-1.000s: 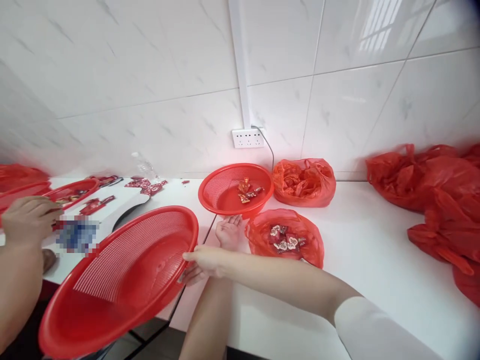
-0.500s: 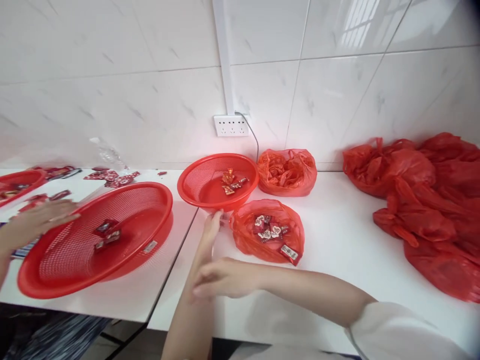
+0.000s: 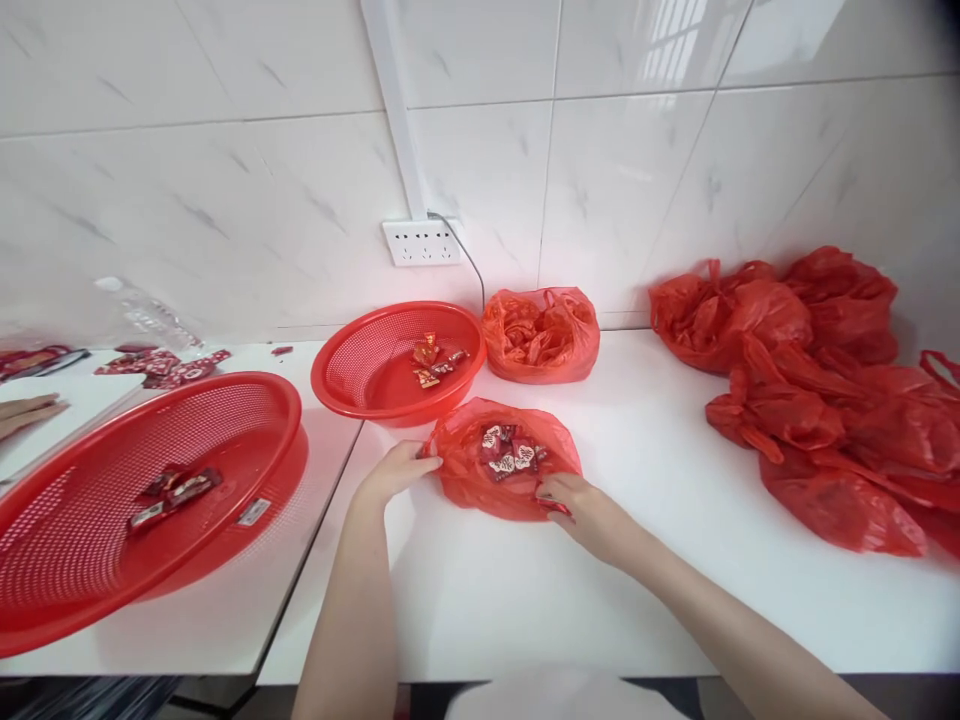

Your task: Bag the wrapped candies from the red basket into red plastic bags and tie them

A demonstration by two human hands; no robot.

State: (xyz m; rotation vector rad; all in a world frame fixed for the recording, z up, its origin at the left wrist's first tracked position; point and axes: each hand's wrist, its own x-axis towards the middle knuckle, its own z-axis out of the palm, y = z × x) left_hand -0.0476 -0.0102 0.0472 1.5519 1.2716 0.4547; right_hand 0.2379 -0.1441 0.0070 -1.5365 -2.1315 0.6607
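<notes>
A red plastic bag (image 3: 469,495) lies wide open on the white table, with several wrapped candies (image 3: 514,452) in dark red and cream wrappers inside. At its left rim, my left hand (image 3: 393,472) is closed, pinching the bag's edge between thumb and fingers. My right hand (image 3: 592,512) reaches the front right rim, its fingers closed on a small red packet (image 3: 553,504) that is partly hidden by them. Just behind the bag stands a round red plastic basket (image 3: 375,385) holding a few wrapped candies (image 3: 427,362).
A larger red basket (image 3: 289,440) with a few packets sits tilted at left. A bag stuffed with red bags (image 3: 540,335) is by the wall; more red bags (image 3: 832,420) are heaped at right. A co-worker's hand (image 3: 30,412) rests at far left, near a clear bottle (image 3: 150,312).
My crossed arms have parted. The left hand has taken the bag's left rim, and the right hand has moved right onto the packet at the bag's front edge. The view has shifted right.
</notes>
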